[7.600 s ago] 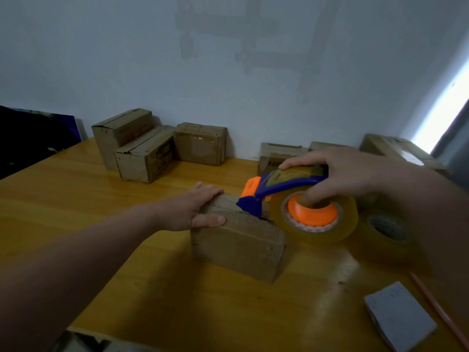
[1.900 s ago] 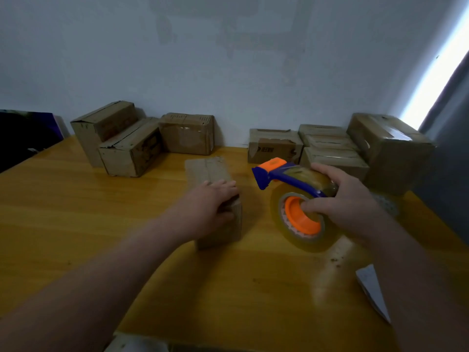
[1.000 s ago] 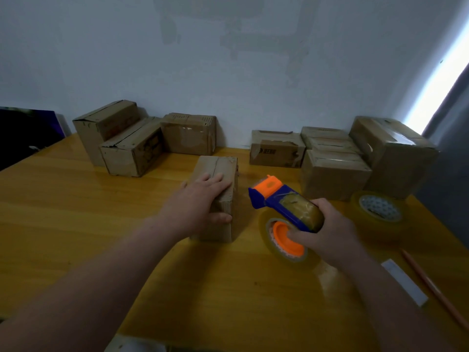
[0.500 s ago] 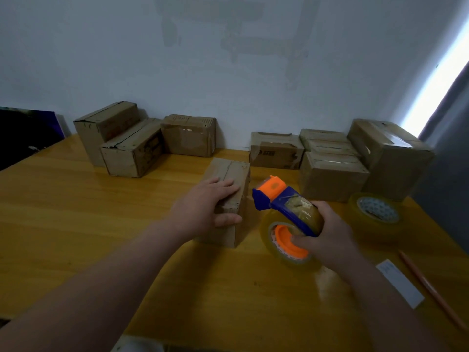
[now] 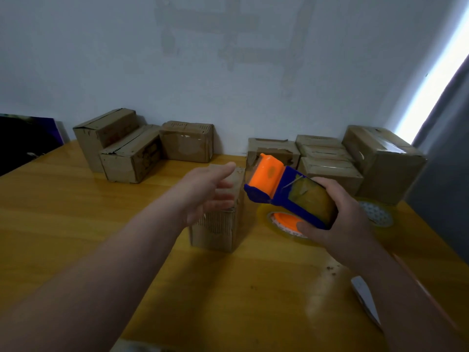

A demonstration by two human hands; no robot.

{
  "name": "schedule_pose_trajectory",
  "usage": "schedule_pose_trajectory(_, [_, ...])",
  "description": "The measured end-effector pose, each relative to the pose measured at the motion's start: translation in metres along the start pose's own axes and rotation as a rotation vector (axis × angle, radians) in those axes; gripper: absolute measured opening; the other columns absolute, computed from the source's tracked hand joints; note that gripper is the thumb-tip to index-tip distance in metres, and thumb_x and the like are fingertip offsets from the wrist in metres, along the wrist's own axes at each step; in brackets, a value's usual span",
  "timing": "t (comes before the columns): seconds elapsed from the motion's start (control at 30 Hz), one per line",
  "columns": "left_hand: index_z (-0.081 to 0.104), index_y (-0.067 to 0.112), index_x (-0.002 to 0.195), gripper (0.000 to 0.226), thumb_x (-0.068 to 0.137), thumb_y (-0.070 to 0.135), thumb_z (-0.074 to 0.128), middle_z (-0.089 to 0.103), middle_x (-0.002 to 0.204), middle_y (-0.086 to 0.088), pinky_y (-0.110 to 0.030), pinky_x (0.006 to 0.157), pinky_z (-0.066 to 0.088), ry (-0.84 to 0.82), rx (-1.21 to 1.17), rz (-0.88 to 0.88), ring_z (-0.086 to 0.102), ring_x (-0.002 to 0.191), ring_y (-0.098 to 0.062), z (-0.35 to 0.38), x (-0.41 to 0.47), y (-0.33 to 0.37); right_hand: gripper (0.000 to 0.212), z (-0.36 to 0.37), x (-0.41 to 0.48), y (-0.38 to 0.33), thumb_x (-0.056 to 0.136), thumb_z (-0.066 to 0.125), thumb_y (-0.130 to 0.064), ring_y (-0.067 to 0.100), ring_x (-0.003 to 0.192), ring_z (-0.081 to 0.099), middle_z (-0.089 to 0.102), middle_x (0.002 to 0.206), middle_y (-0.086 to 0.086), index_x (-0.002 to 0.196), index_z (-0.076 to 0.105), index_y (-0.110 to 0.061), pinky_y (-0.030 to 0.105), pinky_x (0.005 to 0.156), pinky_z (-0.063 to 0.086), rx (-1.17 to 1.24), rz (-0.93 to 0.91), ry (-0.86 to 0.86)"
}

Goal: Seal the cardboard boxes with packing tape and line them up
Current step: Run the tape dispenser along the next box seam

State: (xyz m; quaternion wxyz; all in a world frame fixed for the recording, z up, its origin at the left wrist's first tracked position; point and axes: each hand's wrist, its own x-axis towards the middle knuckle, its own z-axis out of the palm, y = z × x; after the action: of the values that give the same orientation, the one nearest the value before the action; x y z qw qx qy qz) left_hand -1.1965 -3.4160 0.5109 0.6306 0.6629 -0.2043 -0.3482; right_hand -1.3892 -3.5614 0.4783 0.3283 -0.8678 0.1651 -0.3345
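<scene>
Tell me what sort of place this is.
Likely a small makeshift packing station in a plain room: a wooden table against a bare wall, small cardboard boxes grouped along it, and a tape dispenser in the right hand, with a spare tape roll nearby.

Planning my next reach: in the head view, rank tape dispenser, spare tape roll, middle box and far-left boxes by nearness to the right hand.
1. tape dispenser, gripped in the right hand
2. spare tape roll, just right of it
3. middle box, to its left
4. far-left boxes, far back left
</scene>
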Motion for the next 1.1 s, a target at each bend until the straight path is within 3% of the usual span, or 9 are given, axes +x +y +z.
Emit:
schedule_pose_trajectory(0.1, [0.060,0.003,0.109,0.036,0.087,0.031,0.064,0.066,0.101,-0.015,-0.028,0.060,0.057,-0.065,-0.091,-0.122,0.066,0.085,-0.023,-0.003,-0.001,0.000,0.073,0.003,-0.001,-0.001,0.066,0.085,-0.014,0.000,0.103,0.052,0.051,0.110,-0.021,0.120,0.044,-0.041,0.009,0.067,0.043,-0.056,-0.052,0.008])
schedule_pose_trajectory(0.23, [0.064,0.005,0.087,0.008,0.088,0.012,0.063,0.064,0.070,-0.009,-0.023,0.046,0.051,-0.063,-0.140,-0.118,0.059,0.061,-0.015,-0.010,0.000,-0.001,0.073,0.007,-0.003,-0.001,0.066,0.087,-0.016,0.001,0.104,0.053,0.054,0.112,-0.016,0.121,0.046,-0.039,0.012,0.070,0.046,-0.046,-0.074,0.004])
schedule_pose_trajectory(0.37, [0.064,0.007,0.089,0.011,0.089,0.017,0.062,0.064,0.077,-0.009,-0.024,0.053,0.053,-0.046,-0.086,-0.122,0.060,0.068,-0.016,-0.014,-0.004,-0.003,0.073,0.011,-0.003,-0.005,0.066,0.087,-0.017,-0.008,0.104,0.051,0.049,0.111,-0.028,0.116,0.043,-0.048,0.006,0.070,0.047,-0.018,-0.086,-0.016])
schedule_pose_trajectory(0.47, [0.062,0.006,0.103,0.023,0.091,0.025,0.060,0.066,0.101,-0.015,-0.030,0.063,0.056,-0.031,-0.078,-0.141,0.064,0.085,-0.023,-0.014,-0.006,-0.007,0.070,0.013,-0.004,-0.007,0.066,0.086,-0.015,-0.009,0.103,0.051,0.051,0.110,-0.027,0.111,0.045,-0.050,0.006,0.071,0.047,0.042,-0.080,-0.031])
schedule_pose_trajectory(0.53, [0.060,0.003,0.109,0.031,0.093,0.030,0.057,0.066,0.106,-0.019,-0.031,0.063,0.057,-0.053,-0.112,-0.181,0.067,0.085,-0.024,-0.015,-0.007,-0.006,0.068,0.014,-0.004,-0.007,0.066,0.085,-0.013,-0.006,0.102,0.053,0.053,0.110,-0.023,0.110,0.047,-0.049,0.009,0.071,0.049,0.091,-0.067,-0.037])
schedule_pose_trajectory(0.63, [0.060,0.001,0.109,0.033,0.092,0.030,0.057,0.067,0.096,-0.017,-0.028,0.056,0.058,-0.117,-0.169,-0.211,0.068,0.070,-0.021,-0.016,-0.011,-0.002,0.069,0.015,-0.003,-0.005,0.067,0.085,-0.014,-0.002,0.099,0.055,0.055,0.111,-0.021,0.112,0.047,-0.049,0.014,0.070,0.052,0.118,-0.043,-0.046])
schedule_pose_trajectory(0.77, [0.065,0.005,0.085,0.016,0.089,0.019,0.060,0.065,0.070,-0.007,-0.024,0.054,0.057,-0.114,-0.209,-0.200,0.062,0.062,-0.014,-0.017,-0.013,-0.001,0.070,0.016,-0.003,-0.002,0.068,0.085,-0.014,0.000,0.100,0.056,0.055,0.111,-0.021,0.113,0.046,-0.051,0.019,0.068,0.054,0.140,-0.020,-0.053])
schedule_pose_trajectory(0.93, [0.066,0.009,0.083,0.028,0.071,0.034,0.067,0.063,0.072,-0.005,-0.024,0.055,0.057,-0.161,-0.187,-0.180,0.060,0.063,-0.013,-0.020,-0.014,-0.002,0.070,0.018,-0.003,0.000,0.067,0.085,-0.012,-0.003,0.101,0.055,0.055,0.111,-0.022,0.112,0.047,-0.050,0.016,0.069,0.053,0.142,-0.012,-0.060])
schedule_pose_trajectory(1.1, [0.067,0.005,0.086,0.006,0.081,0.007,0.064,0.065,0.072,-0.009,-0.022,0.054,0.056,-0.156,-0.121,-0.155,0.061,0.059,-0.011,-0.020,-0.013,-0.004,0.070,0.019,-0.002,0.000,0.067,0.085,-0.011,0.000,0.101,0.056,0.056,0.112,-0.019,0.113,0.048,-0.048,0.018,0.068,0.054,0.154,-0.009,-0.077])
